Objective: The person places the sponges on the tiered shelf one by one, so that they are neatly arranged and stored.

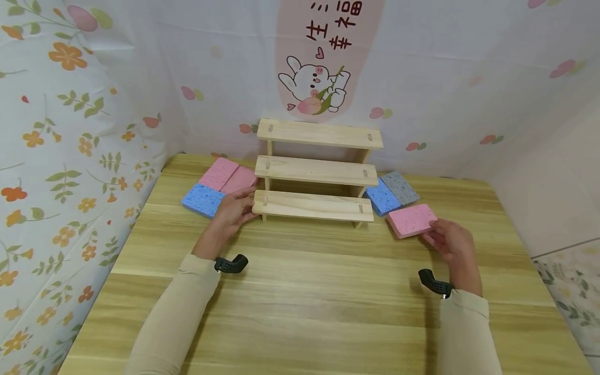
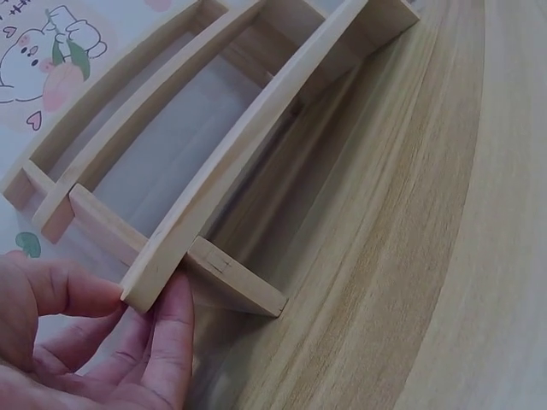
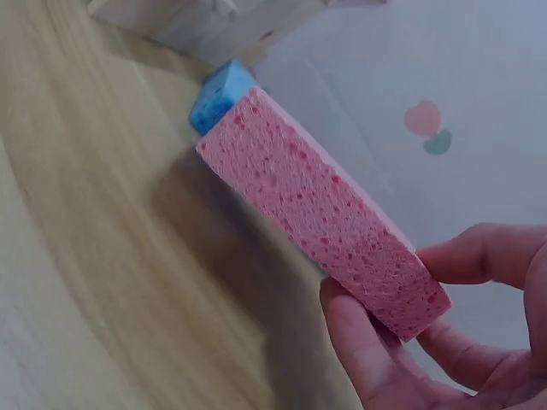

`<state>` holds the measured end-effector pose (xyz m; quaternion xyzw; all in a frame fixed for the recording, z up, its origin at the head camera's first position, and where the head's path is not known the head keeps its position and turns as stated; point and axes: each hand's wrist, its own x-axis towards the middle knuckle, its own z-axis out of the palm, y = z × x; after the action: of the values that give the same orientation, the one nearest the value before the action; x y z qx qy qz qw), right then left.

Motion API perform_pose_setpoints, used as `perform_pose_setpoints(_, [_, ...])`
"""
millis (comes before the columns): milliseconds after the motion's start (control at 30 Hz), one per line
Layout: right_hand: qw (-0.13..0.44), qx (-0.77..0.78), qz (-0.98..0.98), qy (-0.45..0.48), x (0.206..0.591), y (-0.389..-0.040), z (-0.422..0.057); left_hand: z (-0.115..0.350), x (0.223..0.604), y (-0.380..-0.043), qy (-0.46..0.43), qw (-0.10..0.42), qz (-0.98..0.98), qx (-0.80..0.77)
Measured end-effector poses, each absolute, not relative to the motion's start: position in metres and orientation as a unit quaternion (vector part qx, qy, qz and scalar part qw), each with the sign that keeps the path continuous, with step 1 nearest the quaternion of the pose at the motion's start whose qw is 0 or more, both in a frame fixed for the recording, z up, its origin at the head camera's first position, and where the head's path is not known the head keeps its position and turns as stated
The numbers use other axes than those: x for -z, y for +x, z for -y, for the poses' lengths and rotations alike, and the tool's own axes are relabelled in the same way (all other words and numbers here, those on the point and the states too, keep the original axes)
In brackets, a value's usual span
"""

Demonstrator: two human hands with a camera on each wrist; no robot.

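Observation:
A three-tier wooden stand [image 1: 314, 205] stands at the back middle of the table. My left hand [image 1: 234, 212] pinches the left end of its lowest shelf [image 2: 224, 175], thumb on top and fingers beneath. To the right of the stand my right hand [image 1: 452, 240] holds a pink sponge [image 1: 412, 220] by its right end, between thumb and fingers. In the right wrist view the pink sponge [image 3: 316, 209] is tilted above the table, its shadow below it. A blue sponge [image 1: 382, 197] and a grey sponge [image 1: 399, 188] lie just behind it.
Left of the stand lie two pink sponges [image 1: 219, 173] and a blue sponge [image 1: 203, 200], side by side. A patterned cloth [image 1: 220, 67] hangs behind the wooden table [image 1: 319, 291], and a floral one [image 1: 70, 172] along the left side.

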<state>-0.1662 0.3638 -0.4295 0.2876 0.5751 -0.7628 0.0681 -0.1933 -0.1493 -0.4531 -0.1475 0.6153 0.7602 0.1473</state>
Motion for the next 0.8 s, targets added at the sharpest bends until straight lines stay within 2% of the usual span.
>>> perform_pose_setpoints(333, [0.055, 0.819, -0.533, 0.206, 0.412, -0.165, -0.353, 0.152, 0.453, -0.194, -0.145, 0.152, -0.620, -0.756])
perform_pose_setpoints(800, [0.111, 0.863, -0.483, 0.096, 0.393, -0.179, -0.341, 0.150, 0.454, -0.194, -0.144, 0.148, -0.618, -0.759])
